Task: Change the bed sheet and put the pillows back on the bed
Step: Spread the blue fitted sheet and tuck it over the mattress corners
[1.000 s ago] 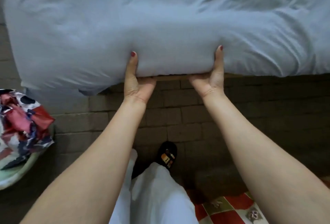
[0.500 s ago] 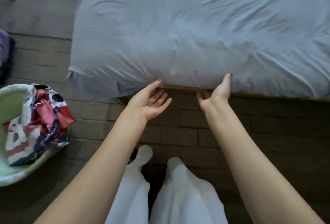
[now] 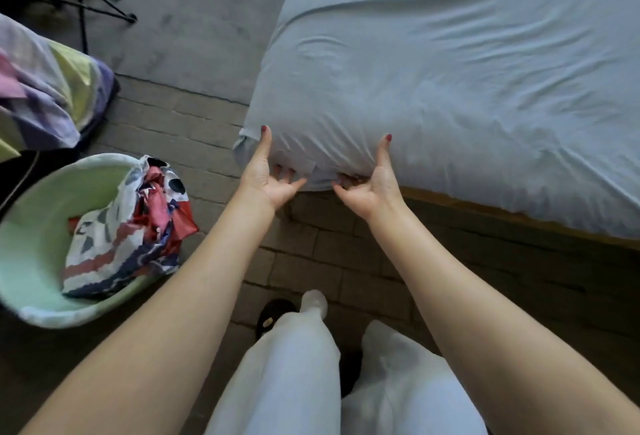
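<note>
Head camera looks steeply down, near bed corner [image 3: 263, 143].

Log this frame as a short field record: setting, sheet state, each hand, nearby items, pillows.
setting: bedside, brick-pattern floor
sheet: pale blue sheet over the mattress, wrinkled
left hand: thumb up on the sheet near the corner, fingers curled under its lower edge
right hand: thumb up on the sheet, fingers hooked under the edge
nearby: green basin holding a patterned cloth; pastel bedding at left
pillows: none on the visible bed
</note>
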